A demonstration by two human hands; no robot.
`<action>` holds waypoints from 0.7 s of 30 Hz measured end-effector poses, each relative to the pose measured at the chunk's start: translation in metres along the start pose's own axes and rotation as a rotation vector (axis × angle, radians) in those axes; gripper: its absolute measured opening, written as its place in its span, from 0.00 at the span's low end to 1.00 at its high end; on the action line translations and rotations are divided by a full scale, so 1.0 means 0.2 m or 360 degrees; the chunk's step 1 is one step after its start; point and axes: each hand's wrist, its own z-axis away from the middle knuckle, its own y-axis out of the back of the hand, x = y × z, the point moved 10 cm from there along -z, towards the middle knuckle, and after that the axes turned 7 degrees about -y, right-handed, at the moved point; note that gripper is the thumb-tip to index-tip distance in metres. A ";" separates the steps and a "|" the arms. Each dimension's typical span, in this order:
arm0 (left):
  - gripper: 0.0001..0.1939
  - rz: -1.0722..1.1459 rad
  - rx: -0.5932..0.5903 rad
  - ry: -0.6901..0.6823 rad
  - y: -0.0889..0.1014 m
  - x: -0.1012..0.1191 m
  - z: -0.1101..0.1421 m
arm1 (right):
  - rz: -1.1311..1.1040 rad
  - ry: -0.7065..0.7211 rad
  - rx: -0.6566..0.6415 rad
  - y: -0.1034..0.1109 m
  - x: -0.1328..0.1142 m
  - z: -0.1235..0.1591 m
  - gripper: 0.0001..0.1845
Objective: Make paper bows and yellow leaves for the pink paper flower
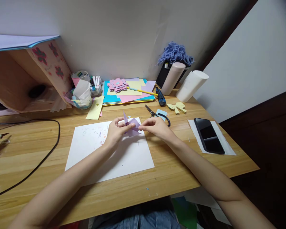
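Observation:
Above a white sheet of paper [85,159] I hold a piece of folded purple paper [133,131] with pointed corners. My left hand [116,130] is closed on it, the thumb pressing its face. The fingers of my right hand [154,126] are pinched at the paper's right edge; their tips meet there. Behind my right hand lie scissors [152,111] with black handles, partly over a small blue paper piece [162,112]. A yellow paper bow [177,107] rests a little farther right.
Coloured papers [131,99] are stacked at the wall, with a pink paper flower [118,85] and a yellow pencil [140,91] on top. A utility knife [160,97] stands near a pink bottle [173,79] and a paper roll [193,85]. Right lies a phone [209,135]; left, a black cable [58,136].

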 end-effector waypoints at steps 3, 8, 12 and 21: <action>0.24 -0.0026 -0.0012 -0.0013 0.00 0.00 0.00 | -0.0077 0.0010 -0.0049 -0.02 0.00 0.00 0.13; 0.27 -0.0072 -0.0081 0.0050 -0.02 -0.02 0.01 | -0.0216 0.0069 -0.0053 -0.03 -0.02 0.00 0.13; 0.25 -0.0052 -0.0160 0.0077 -0.04 -0.03 0.01 | -0.0128 0.0086 0.0095 0.01 -0.02 0.00 0.13; 0.17 -0.0268 -0.0076 0.0012 0.00 -0.03 0.00 | -0.0070 0.0077 0.0276 0.08 -0.01 -0.01 0.15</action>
